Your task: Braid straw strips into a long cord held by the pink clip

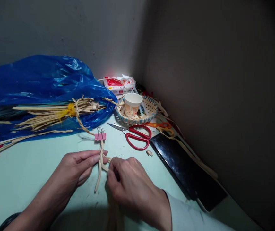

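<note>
Left hand (81, 166) pinches the pale plaited strands (101, 148) over the table (79, 195), just below the pink binder clip (100, 137); right hand (130, 179) has strand ends pinched, tips hidden behind its curled fingers. Beyond, the woven basket (137, 121) holds a paper cup (131, 110), cup bottom out of view, plus half-hidden blue-white bits, can't ID. Blue plastic bag (38, 83) runs off left edge, contents unreadable, strip bundle (48, 115) against it.

A pale green tabletop (19, 179) stands against shadowed grey walls (43, 25).
</note>
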The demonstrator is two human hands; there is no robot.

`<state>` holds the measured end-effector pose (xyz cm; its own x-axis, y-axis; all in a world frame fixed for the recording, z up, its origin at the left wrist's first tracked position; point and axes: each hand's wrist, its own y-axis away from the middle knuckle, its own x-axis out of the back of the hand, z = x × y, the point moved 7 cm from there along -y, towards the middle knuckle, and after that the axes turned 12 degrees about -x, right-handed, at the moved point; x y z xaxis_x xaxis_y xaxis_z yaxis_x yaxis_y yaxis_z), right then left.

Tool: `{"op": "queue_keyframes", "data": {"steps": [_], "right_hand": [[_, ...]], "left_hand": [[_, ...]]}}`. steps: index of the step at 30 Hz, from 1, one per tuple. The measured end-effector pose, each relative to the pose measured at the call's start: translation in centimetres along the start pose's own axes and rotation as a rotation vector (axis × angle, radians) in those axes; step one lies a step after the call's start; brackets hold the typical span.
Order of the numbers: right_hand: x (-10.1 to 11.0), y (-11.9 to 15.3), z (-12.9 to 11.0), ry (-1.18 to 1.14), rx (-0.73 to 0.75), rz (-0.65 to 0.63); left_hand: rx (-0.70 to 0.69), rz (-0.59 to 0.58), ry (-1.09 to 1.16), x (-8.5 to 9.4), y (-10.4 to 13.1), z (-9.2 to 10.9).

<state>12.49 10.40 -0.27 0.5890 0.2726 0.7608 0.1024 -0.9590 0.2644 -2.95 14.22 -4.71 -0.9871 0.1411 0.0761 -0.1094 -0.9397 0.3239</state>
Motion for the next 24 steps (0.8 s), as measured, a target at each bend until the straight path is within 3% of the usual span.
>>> {"op": "queue_keyframes", "data": {"steps": [14, 20, 24], "right_hand": [[0.5, 0.2, -0.8, 0.108, 0.021, 0.005], [0.5, 0.6, -0.9, 0.131, 0.059, 0.040], [1.1, 0.7, -1.2, 0.123, 0.085, -0.007]], "left_hand": [[-0.006, -0.124, -0.016, -0.6, 0.1, 0.5], [-0.058, -0.077, -0.028, -0.4, 0.2, 0.9], [-0.058, -0.032, 0.002, -0.2, 0.3, 0.8]]}}
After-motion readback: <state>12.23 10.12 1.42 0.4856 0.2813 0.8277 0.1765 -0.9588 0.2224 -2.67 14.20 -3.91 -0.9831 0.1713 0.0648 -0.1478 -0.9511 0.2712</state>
